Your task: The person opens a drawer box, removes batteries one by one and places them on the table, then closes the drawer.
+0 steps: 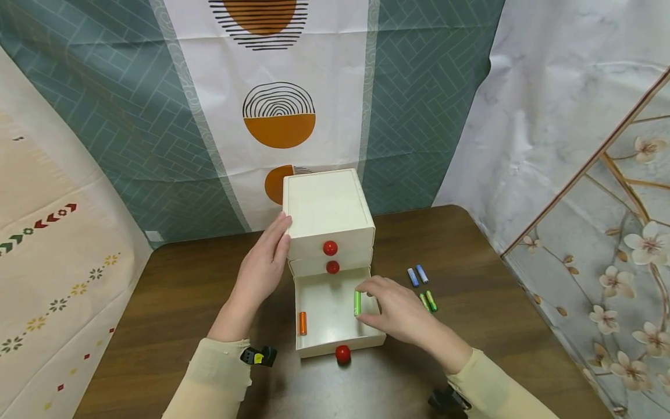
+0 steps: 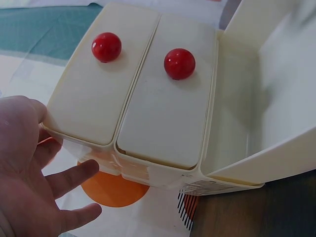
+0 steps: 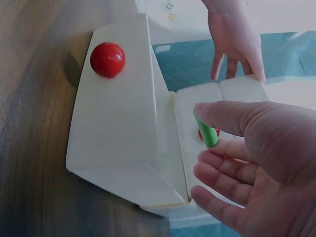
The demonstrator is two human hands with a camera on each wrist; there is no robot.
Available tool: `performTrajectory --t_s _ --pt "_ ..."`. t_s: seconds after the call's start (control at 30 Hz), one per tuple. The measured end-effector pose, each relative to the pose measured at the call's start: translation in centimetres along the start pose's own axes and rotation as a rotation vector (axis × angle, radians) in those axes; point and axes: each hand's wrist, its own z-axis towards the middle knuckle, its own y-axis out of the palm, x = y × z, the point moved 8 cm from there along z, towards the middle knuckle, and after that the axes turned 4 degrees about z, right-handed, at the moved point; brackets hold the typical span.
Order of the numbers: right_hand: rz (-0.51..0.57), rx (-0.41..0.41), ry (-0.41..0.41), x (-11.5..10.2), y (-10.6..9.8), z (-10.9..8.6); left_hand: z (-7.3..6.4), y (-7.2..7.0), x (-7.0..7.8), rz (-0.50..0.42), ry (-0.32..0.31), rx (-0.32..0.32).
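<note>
A cream cabinet (image 1: 327, 201) with red knobs has its bottom drawer (image 1: 330, 302) pulled out. Between thumb and index finger, my right hand (image 1: 395, 308) pinches a green battery (image 1: 357, 303) by its two ends, over the right part of that drawer. The right wrist view shows the same green battery (image 3: 206, 129) in the pinch, other fingers loosely bent. On the drawer floor, near its left wall, lies an orange battery (image 1: 303, 323). My left hand (image 1: 263, 262) rests against the cabinet's left side with fingers extended, as the left wrist view of the hand (image 2: 39, 173) also shows.
On the brown table (image 1: 199, 291), right of the cabinet, lie two blue-and-white batteries (image 1: 417, 276) and two green-yellow batteries (image 1: 429, 301). The upper two drawers (image 2: 163, 94) are closed. Patterned cloths (image 1: 429, 105) hang behind and beside the table.
</note>
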Motion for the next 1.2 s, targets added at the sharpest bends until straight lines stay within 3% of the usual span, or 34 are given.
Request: performTrajectory --t_s 0.83,1.2 --pt "-0.024 0.06 0.021 4.3 -3.4 -1.3 0.0 -0.1 0.0 -0.004 -0.012 -0.002" --pt "-0.067 0.006 0.035 6.4 -2.6 -1.1 0.0 -0.1 0.0 -0.002 -0.009 0.003"
